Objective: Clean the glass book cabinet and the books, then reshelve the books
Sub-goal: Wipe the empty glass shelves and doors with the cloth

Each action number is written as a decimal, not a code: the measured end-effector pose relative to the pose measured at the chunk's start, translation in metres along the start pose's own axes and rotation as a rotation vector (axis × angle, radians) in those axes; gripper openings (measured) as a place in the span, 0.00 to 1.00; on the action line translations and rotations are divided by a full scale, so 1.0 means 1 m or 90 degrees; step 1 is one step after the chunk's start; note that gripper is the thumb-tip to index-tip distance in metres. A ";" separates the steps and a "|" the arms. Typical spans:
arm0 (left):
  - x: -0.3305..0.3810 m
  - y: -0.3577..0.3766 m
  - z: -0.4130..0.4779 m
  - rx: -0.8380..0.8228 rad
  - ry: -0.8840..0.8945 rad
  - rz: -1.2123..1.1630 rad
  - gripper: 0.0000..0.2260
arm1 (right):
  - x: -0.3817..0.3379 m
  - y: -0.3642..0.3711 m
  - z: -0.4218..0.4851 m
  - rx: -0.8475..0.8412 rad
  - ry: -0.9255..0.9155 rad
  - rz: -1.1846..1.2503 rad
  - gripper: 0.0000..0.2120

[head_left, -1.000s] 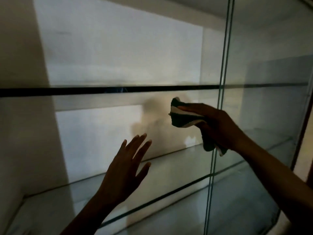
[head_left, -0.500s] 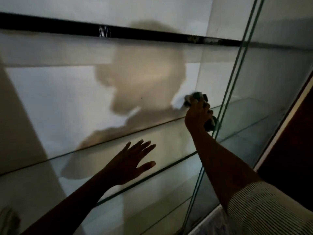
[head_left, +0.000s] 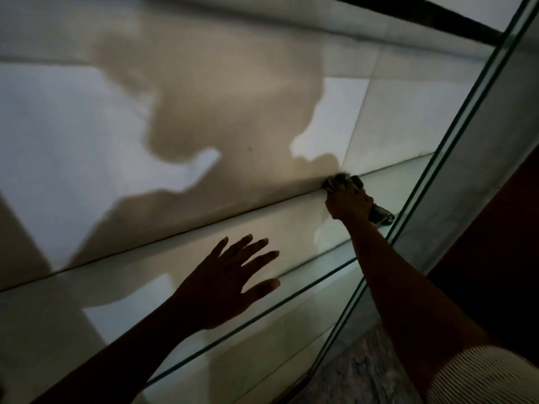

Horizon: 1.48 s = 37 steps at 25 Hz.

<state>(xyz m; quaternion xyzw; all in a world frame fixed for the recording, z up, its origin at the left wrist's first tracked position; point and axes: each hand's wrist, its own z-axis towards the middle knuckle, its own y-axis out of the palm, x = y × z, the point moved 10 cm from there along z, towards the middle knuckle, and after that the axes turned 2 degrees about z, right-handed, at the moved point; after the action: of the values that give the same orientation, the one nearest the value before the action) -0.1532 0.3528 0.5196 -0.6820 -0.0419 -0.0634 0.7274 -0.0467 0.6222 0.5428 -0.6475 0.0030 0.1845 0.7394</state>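
The glass book cabinet fills the view, dim and without any books in sight. My right hand (head_left: pixel 348 201) reaches deep inside and grips a dark green and white cloth (head_left: pixel 379 215), pressing it where the glass shelf (head_left: pixel 262 234) meets the white back wall (head_left: pixel 73 118). My left hand (head_left: pixel 230 279) hovers with fingers spread above the shelf's front edge; whether it touches the glass I cannot tell.
A glass door edge (head_left: pixel 455 135) runs diagonally at the right, close to my right forearm. A dark shelf edge (head_left: pixel 437 13) crosses the top right. Patterned floor (head_left: pixel 364 371) shows at the bottom right. Shadows of a head and arm lie on the back wall.
The view has moved closer and tilted. My right hand has pushed the cloth down and back into the shelf's rear corner. My left hand stays spread in about the same spot.
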 end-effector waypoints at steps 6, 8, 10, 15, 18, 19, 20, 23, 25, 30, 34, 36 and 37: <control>-0.002 -0.002 0.003 0.027 0.007 -0.056 0.37 | -0.067 0.014 -0.068 -0.023 -0.244 -0.014 0.23; -0.004 -0.013 0.001 0.018 -0.032 -0.271 0.30 | -0.081 0.014 -0.095 -0.030 -0.285 -0.016 0.23; -0.010 -0.025 -0.012 0.024 -0.095 -0.470 0.18 | -0.091 0.015 -0.121 -0.031 -0.305 -0.013 0.23; -0.032 -0.020 -0.061 0.069 -0.123 -0.161 0.34 | -0.119 0.009 -0.187 -0.032 -0.334 0.010 0.23; -0.034 -0.012 -0.085 0.094 -0.131 -0.085 0.37 | -0.143 0.000 -0.248 -0.020 -0.414 0.064 0.24; -0.033 -0.016 -0.092 0.102 -0.145 -0.081 0.39 | -0.146 -0.005 -0.255 -0.023 -0.450 0.078 0.25; -0.033 -0.018 -0.100 0.107 -0.161 -0.078 0.40 | -0.143 -0.015 -0.247 -0.027 -0.464 0.098 0.24; -0.038 -0.018 -0.114 0.101 -0.214 -0.027 0.42 | -0.097 -0.040 -0.148 -0.006 -0.305 0.186 0.22; -0.039 -0.011 -0.116 0.073 -0.230 0.021 0.43 | -0.058 -0.038 -0.085 0.016 -0.150 0.168 0.21; -0.036 -0.013 -0.113 0.052 -0.243 0.036 0.45 | -0.087 0.006 -0.085 -0.040 -0.102 0.053 0.22; -0.041 -0.033 -0.127 0.170 -0.281 -0.051 0.43 | -0.132 -0.002 -0.131 0.024 -0.227 0.019 0.22; -0.047 -0.045 -0.148 0.256 -0.311 -0.046 0.42 | -0.165 0.006 -0.167 0.028 -0.328 0.000 0.19; -0.049 -0.048 -0.160 0.287 -0.329 -0.045 0.41 | -0.179 0.006 -0.183 0.042 -0.364 0.000 0.18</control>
<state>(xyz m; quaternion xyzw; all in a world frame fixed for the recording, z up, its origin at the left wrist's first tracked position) -0.2131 0.1917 0.5491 -0.4957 -0.2613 0.0977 0.8225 -0.1726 0.3995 0.5515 -0.5450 -0.1995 0.3591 0.7309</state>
